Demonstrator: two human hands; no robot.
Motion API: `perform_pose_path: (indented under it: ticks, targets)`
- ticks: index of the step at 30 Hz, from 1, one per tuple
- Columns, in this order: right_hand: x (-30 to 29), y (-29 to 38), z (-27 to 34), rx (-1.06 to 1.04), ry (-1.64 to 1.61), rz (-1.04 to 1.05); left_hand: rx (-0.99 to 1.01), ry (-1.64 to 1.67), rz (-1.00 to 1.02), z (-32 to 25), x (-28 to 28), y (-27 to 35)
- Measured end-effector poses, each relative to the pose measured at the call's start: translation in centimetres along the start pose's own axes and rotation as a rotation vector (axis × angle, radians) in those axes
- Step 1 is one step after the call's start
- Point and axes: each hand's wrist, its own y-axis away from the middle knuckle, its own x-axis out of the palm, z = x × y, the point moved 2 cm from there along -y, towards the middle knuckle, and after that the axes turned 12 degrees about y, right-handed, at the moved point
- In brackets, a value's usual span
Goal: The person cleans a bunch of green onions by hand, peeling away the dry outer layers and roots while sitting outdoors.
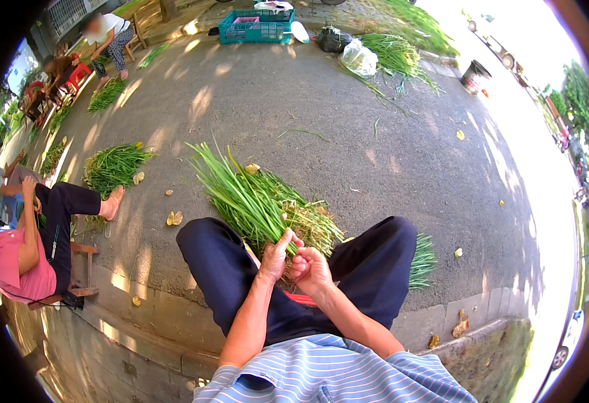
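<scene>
A bunch of long green chives (246,194) slants up and away from my lap. My left hand (274,258) is wrapped around its lower stalks, thumb on top. Close beside it, my right hand (310,272) has its fingers curled and pinches the stalk ends. Beneath the bunch, a heap of chives with dry, straw-coloured leaves (310,220) lies on the pavement between my knees. To the right of my right knee, a bundle of chives (423,262) is partly hidden by the leg.
At left, a person in a pink shirt (35,262) sits near a chive pile (113,169). Farther off are a teal plastic crate (256,34), a black bag (333,40), a clear bag (360,59), more chives (392,53) and a dark bucket (474,76). A curb (173,332) runs behind me.
</scene>
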Motion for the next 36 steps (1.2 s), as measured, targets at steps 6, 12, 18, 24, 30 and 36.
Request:
perform_pose_path:
  ticks: [6,12,18,24,30,36]
  targets:
    - [-1.3,0.6,2.5,-0.261,0.304,-0.194,0.04,0.095,0.037,-0.4,-0.1,-0.4]
    - [-1.1,1.8,0.4,-0.777,1.2,-0.25,0.008,0.156,0.011,-0.3,-0.5,-0.6]
    - [-0.8,0.7,-0.7,-0.591,1.323,-0.284,-0.008,0.168,-0.029,-0.1,-0.2,-0.4]
    - [-1.7,-0.2,-0.9,-0.465,1.075,-0.284,0.002,0.186,-0.011,0.2,0.3,-0.1]
    - [-0.8,0.2,-0.8,-0.501,1.085,-0.335,-0.016,0.198,0.012,0.1,0.5,-0.1]
    - [-0.4,0.2,-0.2,-0.542,1.221,-0.371,-0.022,0.233,0.055,0.3,0.5,-0.1]
